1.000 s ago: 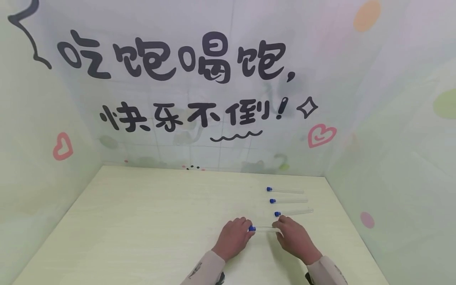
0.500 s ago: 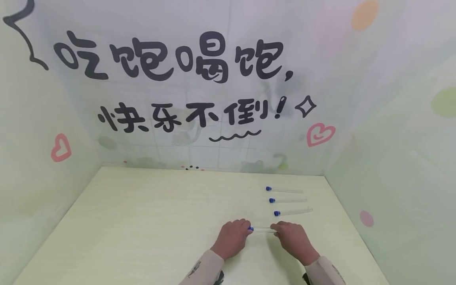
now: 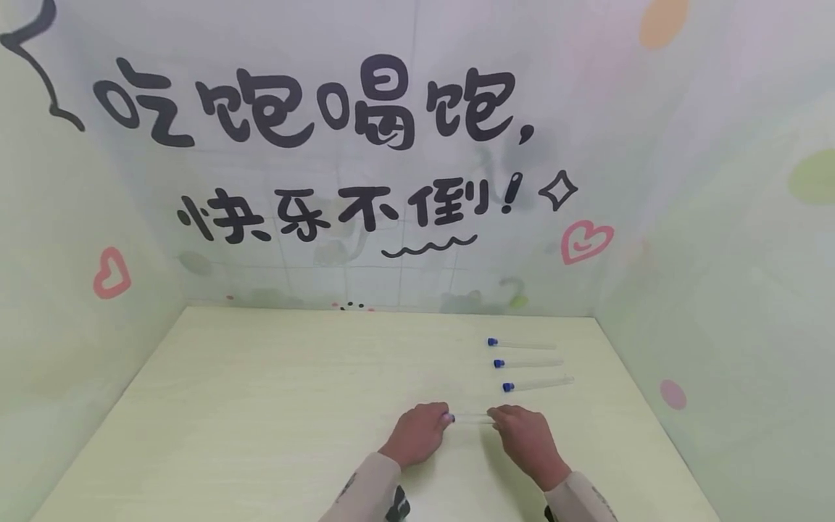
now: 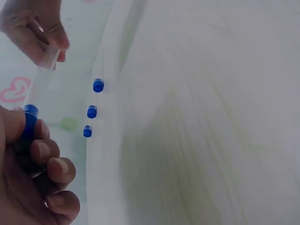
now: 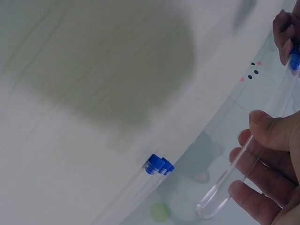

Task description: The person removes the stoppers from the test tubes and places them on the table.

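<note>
The left hand (image 3: 416, 435) partly hides the blue cap (image 4: 29, 123) its fingers pinch; in the head view the right hand (image 3: 530, 441) covers the rounded end (image 5: 205, 211) of the slender, clear, faintly outlined test tube (image 3: 471, 419) its fingers pinch above the bench (image 3: 261, 406).

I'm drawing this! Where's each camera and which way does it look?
Head: worn on head, facing forward and down at table and wall; sleeves, left grip, right grip show.
Left wrist: worn there, facing left grip, pinching the blue cap; right grip shows.
Right wrist: worn there, facing right grip; left grip shows.
Both wrist views share the held tube.
</note>
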`<state>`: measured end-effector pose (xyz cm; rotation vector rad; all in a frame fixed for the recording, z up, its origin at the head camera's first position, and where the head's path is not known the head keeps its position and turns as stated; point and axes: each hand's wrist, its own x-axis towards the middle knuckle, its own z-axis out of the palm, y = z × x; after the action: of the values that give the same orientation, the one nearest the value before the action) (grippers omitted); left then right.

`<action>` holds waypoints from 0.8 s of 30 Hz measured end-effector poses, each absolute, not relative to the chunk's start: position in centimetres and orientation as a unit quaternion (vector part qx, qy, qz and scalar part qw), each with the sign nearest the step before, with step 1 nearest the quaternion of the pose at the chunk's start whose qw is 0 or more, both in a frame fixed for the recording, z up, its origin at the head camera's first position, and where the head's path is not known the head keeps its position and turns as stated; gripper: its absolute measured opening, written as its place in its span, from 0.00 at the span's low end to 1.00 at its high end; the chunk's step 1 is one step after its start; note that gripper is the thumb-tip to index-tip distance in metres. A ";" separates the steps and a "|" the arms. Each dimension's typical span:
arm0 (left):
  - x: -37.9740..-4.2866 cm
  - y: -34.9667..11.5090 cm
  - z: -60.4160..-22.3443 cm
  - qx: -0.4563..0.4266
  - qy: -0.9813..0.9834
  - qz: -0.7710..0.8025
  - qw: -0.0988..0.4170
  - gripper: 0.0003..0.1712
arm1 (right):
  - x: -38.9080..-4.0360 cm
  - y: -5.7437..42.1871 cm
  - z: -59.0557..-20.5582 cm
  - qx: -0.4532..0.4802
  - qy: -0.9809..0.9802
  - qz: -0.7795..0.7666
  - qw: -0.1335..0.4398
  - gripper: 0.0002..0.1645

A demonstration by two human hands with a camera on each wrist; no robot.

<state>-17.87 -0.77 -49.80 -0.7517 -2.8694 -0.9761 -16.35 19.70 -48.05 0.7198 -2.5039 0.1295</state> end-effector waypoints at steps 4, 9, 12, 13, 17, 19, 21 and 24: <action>-18.1 -1.1 -49.8 -0.223 -0.904 -0.362 -0.045 0.16 | -16.1 19.2 -48.3 0.262 -0.918 0.053 0.294 0.15; -18.3 -1.6 -49.9 -0.192 -0.869 -0.432 -0.149 0.24 | -15.7 19.0 -48.9 0.260 -0.915 0.042 0.304 0.14; -18.3 -1.8 -50.0 -0.168 -0.845 -0.473 -0.183 0.24 | -15.5 18.8 -49.2 0.271 -0.910 0.037 0.312 0.13; -18.2 -1.8 -50.0 -0.163 -0.836 -0.489 -0.190 0.24 | -15.5 18.8 -49.3 0.274 -0.908 0.035 0.316 0.12; -18.0 -1.9 -49.8 -0.144 -0.798 -0.545 -0.214 0.24 | -15.4 18.6 -49.3 0.284 -0.900 0.038 0.329 0.11; -17.9 -1.9 -49.5 -0.139 -0.793 -0.552 -0.217 0.24 | -15.4 18.5 -49.3 0.291 -0.896 0.035 0.334 0.11; -17.7 -1.9 -49.4 -0.139 -0.808 -0.534 -0.206 0.24 | -15.5 18.4 -49.3 0.297 -0.893 0.034 0.336 0.10; -17.6 -1.8 -49.5 -0.153 -0.846 -0.483 -0.167 0.24 | -15.6 18.5 -49.3 0.300 -0.895 0.033 0.328 0.11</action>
<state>-17.61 -1.76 -49.48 -0.5413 -2.9840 -1.7020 -15.63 18.52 -49.29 0.7852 -2.3448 0.0856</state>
